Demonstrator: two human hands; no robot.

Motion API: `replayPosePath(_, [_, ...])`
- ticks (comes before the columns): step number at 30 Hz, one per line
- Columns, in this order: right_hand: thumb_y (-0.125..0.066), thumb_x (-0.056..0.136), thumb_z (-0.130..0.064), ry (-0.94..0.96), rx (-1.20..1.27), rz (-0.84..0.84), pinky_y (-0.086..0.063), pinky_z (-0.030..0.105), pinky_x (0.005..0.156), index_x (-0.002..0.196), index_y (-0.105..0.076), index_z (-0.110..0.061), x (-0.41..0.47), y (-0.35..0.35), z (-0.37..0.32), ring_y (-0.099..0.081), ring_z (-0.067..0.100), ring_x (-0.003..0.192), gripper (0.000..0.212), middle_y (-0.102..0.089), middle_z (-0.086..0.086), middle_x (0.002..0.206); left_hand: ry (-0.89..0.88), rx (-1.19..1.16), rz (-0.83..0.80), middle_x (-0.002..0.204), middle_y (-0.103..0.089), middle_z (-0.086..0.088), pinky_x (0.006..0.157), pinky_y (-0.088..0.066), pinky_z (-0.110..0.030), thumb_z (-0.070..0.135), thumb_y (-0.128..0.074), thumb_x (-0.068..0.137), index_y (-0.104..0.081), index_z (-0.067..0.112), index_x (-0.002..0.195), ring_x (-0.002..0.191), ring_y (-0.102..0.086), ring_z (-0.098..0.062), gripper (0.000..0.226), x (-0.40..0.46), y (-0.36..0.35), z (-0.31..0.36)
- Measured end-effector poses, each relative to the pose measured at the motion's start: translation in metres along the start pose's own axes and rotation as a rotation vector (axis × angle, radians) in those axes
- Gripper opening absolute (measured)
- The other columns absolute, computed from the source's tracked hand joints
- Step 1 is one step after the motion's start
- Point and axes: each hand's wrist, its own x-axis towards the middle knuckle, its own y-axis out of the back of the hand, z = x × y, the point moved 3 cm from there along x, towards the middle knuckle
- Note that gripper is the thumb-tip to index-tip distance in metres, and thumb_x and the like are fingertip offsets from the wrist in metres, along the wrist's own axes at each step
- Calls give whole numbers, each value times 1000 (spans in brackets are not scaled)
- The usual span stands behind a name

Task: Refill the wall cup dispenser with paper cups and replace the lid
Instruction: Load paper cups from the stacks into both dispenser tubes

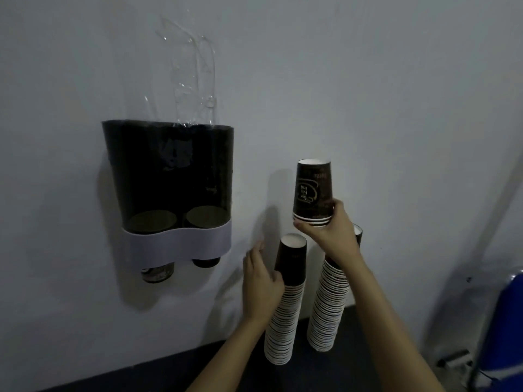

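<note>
The right hand [328,230] is up by the white wall [368,94]. Its fingers are curled round the bottom rims of a small stack of cups [312,192], maybe three or four, held upside down with the white bases on top. The cups are dark brown with a pale drawing on the side.

The left hand [261,281] is lower and a little to the left of the right one. Its fingers curl round the top part of a tall stack of cups [284,304]. That stack stands upside down on the dark surface [169,369] below the hands and leans a bit. The two hands are apart, each on its own cups.

Right under the right hand is a second tall stack [328,304]. The right wrist crosses in front of its top, so part of it is hidden. Both tall stacks stand close to the wall, side by side.

Well to the left of both hands, and about level with the right hand, the cup dispenser [168,188] hangs on the wall. It is dark and see-through with a pale band along the bottom. Its top is open with no lid on it. Two cups sit low inside it, and their bottoms poke out under the band. Clear plastic wrap [195,75] sticks up out of the top of it against the wall.

Far to the right of the hands, down low, is a blue thing [506,321], maybe a chair; I cannot tell.
</note>
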Motion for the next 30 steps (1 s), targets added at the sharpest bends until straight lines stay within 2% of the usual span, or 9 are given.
replayPosePath(3, [-81, 58, -39, -5, -347, -259, -47, 41, 90, 122, -43, -12, -4, 24, -25, -54, 29, 108, 79, -56, 12, 117, -95, -261, 246, 120, -43, 3, 95, -40, -25, 4, -53, 86, -35, 15, 138, 114, -43, -11, 56, 5, 35, 44])
replayPosePath(6, [-78, 58, -44, -5, -502, -477, -48, 43, 91, 125, -40, -17, -17, 35, -59, -50, 28, 107, 81, -49, 10, 117, -30, -540, 214, 131, -39, 8, 94, -34, -12, 25, -42, 96, -28, 25, 144, 121, -38, -4, 50, 14, 63, 86])
replayPosePath(7, [-78, 60, -43, 11, -497, -520, -48, 39, 88, 125, -39, -18, -22, 36, -70, -50, 26, 106, 80, -47, 8, 117, -8, -606, 191, 136, -41, 8, 98, -33, -12, 29, -37, 97, -32, 25, 143, 123, -38, -3, 46, 15, 71, 94])
replayPosePath(10, [-79, 62, -35, 79, -346, -527, -49, 32, 81, 124, -39, -17, -29, 34, -107, -53, 21, 101, 75, -48, 6, 118, 70, -724, 182, 137, -50, -4, 108, -39, -35, 31, -31, 99, -45, 19, 133, 127, -47, -17, 39, 13, 100, 105])
replayPosePath(13, [-79, 65, -32, 135, 4, -453, -51, 33, 82, 121, -44, -20, -33, 31, -160, -56, 17, 97, 67, -53, 3, 112, 152, -838, 267, 124, -54, -5, 84, -47, -24, 29, -32, 99, -48, 17, 129, 114, -52, -19, 36, 7, 135, 93])
replayPosePath(18, [-71, 75, -33, 362, 311, -128, -48, 16, 68, 127, -42, -23, -12, 12, -243, -56, 12, 90, 60, -53, -4, 99, 320, -721, 349, 101, -55, -2, 86, -39, -31, 27, -34, 98, -48, 15, 113, 100, -50, -18, 23, -5, 159, 42])
replayPosePath(21, [-67, 80, -29, 461, 277, -45, -41, 24, 84, 133, -35, -18, 3, -26, -284, -51, 21, 103, 63, -52, 11, 116, 381, -607, 399, 92, -51, -11, 78, -39, -37, 16, -40, 95, -47, 6, 100, 88, -49, -25, 13, -9, 172, 11])
replayPosePath(27, [-61, 85, -32, 412, -106, -382, -34, 27, 84, 135, -32, -10, 24, -107, -286, -47, 33, 119, 62, -47, 21, 130, 458, -633, 414, 98, -54, -13, 79, -40, -35, 9, -44, 92, -46, 4, 106, 88, -52, -26, 15, -12, 180, -26])
replayPosePath(30, [-50, 90, -40, 387, -280, -530, -33, 35, 98, 131, -41, -11, 20, -127, -270, -42, 35, 124, 51, -47, 20, 134, 461, -616, 382, 100, -56, -12, 78, -37, -34, 14, -45, 93, -46, 3, 109, 90, -54, -25, 19, -13, 179, -37])
